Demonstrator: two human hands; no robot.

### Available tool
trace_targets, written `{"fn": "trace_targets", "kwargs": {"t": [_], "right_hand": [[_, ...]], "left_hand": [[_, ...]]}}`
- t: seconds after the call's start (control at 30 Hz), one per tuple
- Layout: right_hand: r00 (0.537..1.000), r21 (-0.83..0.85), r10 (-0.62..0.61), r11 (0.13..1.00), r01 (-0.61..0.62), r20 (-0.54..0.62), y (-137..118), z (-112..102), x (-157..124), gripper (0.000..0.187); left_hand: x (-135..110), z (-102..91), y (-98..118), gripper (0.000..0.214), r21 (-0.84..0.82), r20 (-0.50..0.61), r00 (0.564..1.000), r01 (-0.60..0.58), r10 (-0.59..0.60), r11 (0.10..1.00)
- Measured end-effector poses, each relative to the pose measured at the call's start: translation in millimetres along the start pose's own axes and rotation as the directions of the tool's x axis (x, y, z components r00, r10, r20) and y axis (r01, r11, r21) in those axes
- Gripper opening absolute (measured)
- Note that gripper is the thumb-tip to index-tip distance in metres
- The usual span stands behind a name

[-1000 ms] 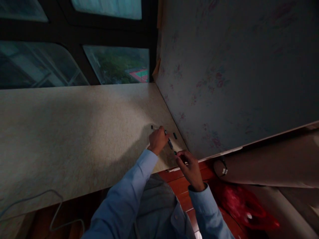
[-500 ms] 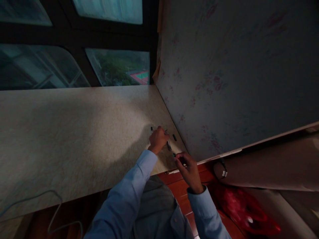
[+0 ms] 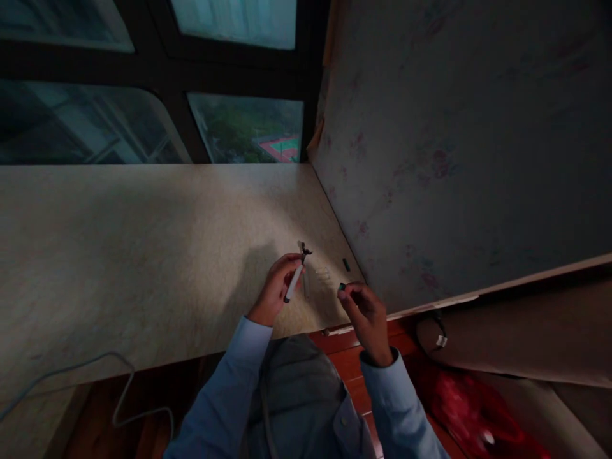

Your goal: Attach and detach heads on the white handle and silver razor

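Observation:
My left hand is closed around a thin white pen-like stick with a dark tip, held a little above the pale speckled countertop. My right hand pinches a tiny dark piece between thumb and fingers near the counter's front right corner. Another small dark piece lies on the counter by the wall, and a faint pale small item lies between the hands.
A flowered wall panel rises right of the counter. Dark-framed windows run along the back. A thin grey cable trails over the counter's front left edge. Red plastic bag and wooden floor lie below right.
My left hand has lifted off the counter with the white stick, now tilted upward. My right hand has drawn back slightly, pinching a dark piece. The view has shifted right.

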State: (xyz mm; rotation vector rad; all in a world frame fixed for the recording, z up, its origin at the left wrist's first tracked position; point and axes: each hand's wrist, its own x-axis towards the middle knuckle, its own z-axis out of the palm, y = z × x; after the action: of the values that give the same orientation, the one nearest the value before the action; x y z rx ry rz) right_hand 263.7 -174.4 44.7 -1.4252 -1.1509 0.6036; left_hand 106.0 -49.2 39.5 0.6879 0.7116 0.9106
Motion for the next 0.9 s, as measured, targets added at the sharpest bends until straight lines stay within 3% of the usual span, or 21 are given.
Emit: {"fn": "trace_targets", "kwargs": {"t": [0.17, 0.37, 0.5, 0.7, 0.9], "right_hand": [[0.991, 0.068, -0.102, 0.993, 0.096, 0.088, -6, 28, 15, 0.009], [0.983, 0.231, -0.096, 0.971, 0.058, 0.157, -11, 61, 28, 0.009], [0.974, 0.189, -0.160, 0.974, 0.129, 0.162, -15, 82, 31, 0.008], [0.881, 0.010, -0.434, 0.898, 0.440, 0.187, -21, 101, 37, 0.010], [0.807, -0.016, -0.530, 0.833, 0.553, 0.262, -19, 105, 41, 0.022]], "left_hand": [[-18, -18.4, -6, 0.028, -0.251, 0.010, 0.999, 0.054, -0.053, 0.966], [-40, -36.7, 6, 0.029, -0.235, 0.058, 0.998, 0.021, -0.008, 0.972], [-51, -43.3, 12, 0.026, -0.262, 0.101, 0.995, 0.031, -0.004, 0.965], [-58, -45.9, 17, 0.031, -0.119, 0.072, 0.996, -0.036, 0.044, 0.992], [-59, -58.3, 22, 0.038, -0.071, 0.026, 1.000, -0.009, 0.011, 0.997]]}}
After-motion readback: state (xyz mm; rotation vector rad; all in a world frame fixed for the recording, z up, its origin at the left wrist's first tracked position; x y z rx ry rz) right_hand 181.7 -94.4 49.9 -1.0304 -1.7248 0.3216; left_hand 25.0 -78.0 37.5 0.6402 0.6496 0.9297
